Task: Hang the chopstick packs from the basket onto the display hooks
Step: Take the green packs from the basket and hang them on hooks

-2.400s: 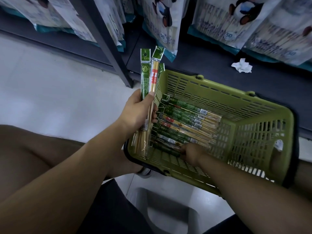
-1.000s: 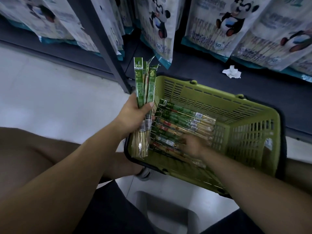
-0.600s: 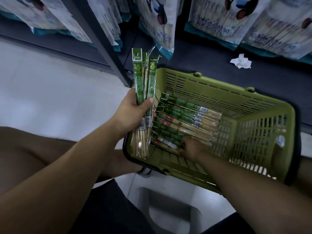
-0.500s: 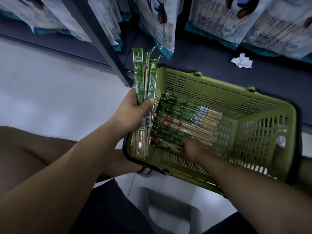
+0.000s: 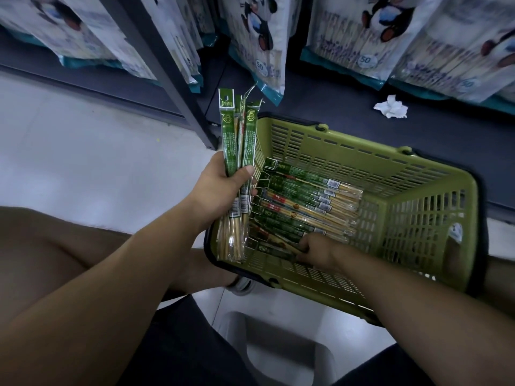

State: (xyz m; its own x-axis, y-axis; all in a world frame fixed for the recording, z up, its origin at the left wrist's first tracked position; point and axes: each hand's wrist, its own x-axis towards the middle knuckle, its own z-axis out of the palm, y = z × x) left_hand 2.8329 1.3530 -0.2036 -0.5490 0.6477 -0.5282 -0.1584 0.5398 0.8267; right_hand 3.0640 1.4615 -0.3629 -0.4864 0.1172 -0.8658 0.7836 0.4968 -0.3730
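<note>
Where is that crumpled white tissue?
In the head view's upper right, the tissue lies on the dark bottom shelf, just beyond the green basket and below the hanging panda bags.

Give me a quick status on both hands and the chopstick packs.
Left hand grips an upright bundle. Right hand in basket, pinching one pack. Nothing in the way.

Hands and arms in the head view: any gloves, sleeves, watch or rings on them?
No gloves on the left hand or right hand. The left forearm and right forearm are uncovered in frame: no sleeves, watch or wristband. No rings visible.
</note>
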